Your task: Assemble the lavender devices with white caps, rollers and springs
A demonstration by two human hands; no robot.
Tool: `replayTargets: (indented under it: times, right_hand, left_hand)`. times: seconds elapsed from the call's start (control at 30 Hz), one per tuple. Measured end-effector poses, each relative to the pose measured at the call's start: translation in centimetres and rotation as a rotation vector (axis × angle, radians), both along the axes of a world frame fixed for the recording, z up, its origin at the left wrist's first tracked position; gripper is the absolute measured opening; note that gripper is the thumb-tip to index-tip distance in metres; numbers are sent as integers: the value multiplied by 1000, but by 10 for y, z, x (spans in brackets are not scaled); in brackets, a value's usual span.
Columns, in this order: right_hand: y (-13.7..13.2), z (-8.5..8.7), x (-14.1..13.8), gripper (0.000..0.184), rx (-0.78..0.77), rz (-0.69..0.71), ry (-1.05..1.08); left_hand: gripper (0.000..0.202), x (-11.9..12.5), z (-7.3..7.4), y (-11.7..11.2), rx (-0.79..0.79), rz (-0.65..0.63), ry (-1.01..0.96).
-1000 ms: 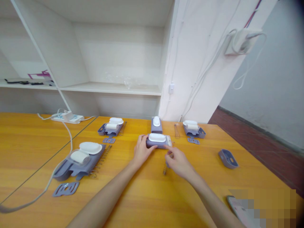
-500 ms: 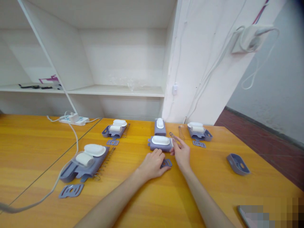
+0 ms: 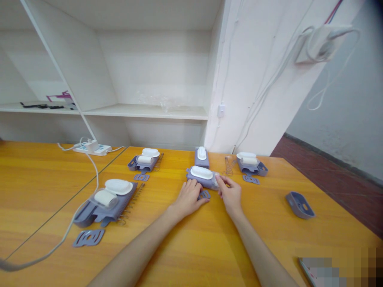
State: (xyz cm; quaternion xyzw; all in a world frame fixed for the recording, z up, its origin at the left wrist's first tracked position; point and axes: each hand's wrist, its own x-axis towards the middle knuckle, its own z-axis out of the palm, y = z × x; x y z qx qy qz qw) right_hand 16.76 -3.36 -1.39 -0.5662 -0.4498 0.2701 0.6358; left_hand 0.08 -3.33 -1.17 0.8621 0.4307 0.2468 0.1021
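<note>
In the middle of the table lies a grey-purple plastic case (image 3: 194,181) with a white bristled oval pad (image 3: 201,172) on top. The bent fingers of my left hand (image 3: 188,197) press against its near side, thumb stretched out. A slotted grey-purple plate (image 3: 204,194) lies by that thumb, partly covered. My right hand (image 3: 230,193) pinches at the case's right end, by a pale see-through part (image 3: 216,179); its fingertips hide what they grip. A coil spring (image 3: 228,166) lies just beyond my right hand.
Similar part sets stand at left (image 3: 110,203), back left (image 3: 145,160) and back right (image 3: 251,164). Another padded case (image 3: 202,157) stands behind mine. A grey-purple cap (image 3: 300,205) is at right, a power strip (image 3: 92,148) at back left. A white cable (image 3: 72,227) crosses the left side.
My right hand has brought its fingertips down to the case's right end; the thin wire-like piece seen in them is now hidden. The case has turned slightly. My left hand and the slotted plate shifted left.
</note>
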Motion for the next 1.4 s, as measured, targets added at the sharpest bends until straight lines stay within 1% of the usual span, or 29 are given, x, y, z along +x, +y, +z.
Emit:
replayTargets:
  times: [0.13,0.23,0.3,0.37,0.5,0.6,0.77,0.97,1.03,1.1,1.2,1.3,1.4]
  right_hand:
    - [-5,-1,-6,39,-54,192,6]
    - [-6,-1,-9,39,-88,254,6]
    - [-5,-2,-9,39,-87,240,14]
    - [-3,-4,-8,40,-78,217,23]
    - [0,-7,-6,44,-96,180,96]
    - [1,-7,-7,45,-107,174,141]
    - [0,-4,-10,43,-81,190,162]
    - [0,-5,-14,39,-57,241,332]
    - [0,-6,-14,40,-51,266,366]
    - [0,-6,-14,41,-37,283,380]
    - [0,-7,-14,40,-20,248,356]
    - [1,-6,-13,37,-22,180,292]
    - [1,-5,-14,37,-25,136,254]
  left_hand:
    - [36,-1,-2,5,-24,1,-35]
    - [31,-1,-6,7,-35,-16,-94]
    - [22,-1,-8,7,-68,-25,-139]
    - [17,0,-10,8,-107,-17,-194]
    - [18,1,-10,11,-143,16,-369]
    - [19,2,-9,15,-216,25,-496]
    - [14,7,-10,19,-244,8,-605]
    - [26,11,-12,21,-325,27,-697]
    - [28,13,-12,21,-386,27,-774]
    - [35,14,-11,22,-464,4,-858]
    - [37,16,-9,23,-546,-57,-904]
    - [38,15,-7,26,-620,-68,-918]
    - [44,14,-6,28,-711,-96,-956]
